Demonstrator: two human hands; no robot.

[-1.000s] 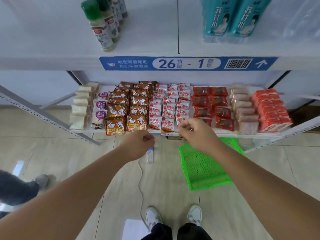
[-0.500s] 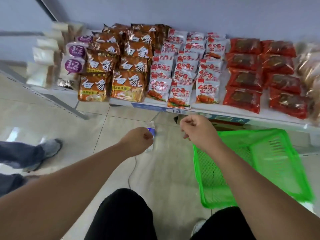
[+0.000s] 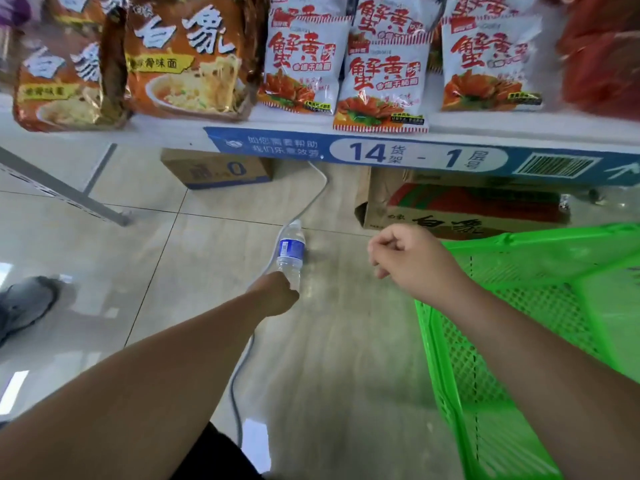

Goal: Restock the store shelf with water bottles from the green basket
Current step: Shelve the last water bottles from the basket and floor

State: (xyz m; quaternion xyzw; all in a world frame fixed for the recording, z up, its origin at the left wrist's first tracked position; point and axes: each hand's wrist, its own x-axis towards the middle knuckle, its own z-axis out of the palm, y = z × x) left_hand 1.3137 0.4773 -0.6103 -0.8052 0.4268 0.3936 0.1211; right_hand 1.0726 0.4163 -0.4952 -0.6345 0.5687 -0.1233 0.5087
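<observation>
I am bending lower than a second ago, so the shelf (image 3: 156,131) is coming close at 12 o'clock. My left hand (image 3: 273,294) is gripping the bottle (image 3: 291,249) by its base, over the floor. My right hand (image 3: 412,259), at its 3 o'clock, is curling on nothing near the basket (image 3: 519,251). I am seeing no bottles there, so this one is probably the last.

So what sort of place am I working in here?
Most likely a small grocery or convenience store aisle. A blue label strip on the shelf edge carries a number and barcode, instant noodle packs and snack bags are lined up on it, and cartons lie on the floor underneath.
</observation>
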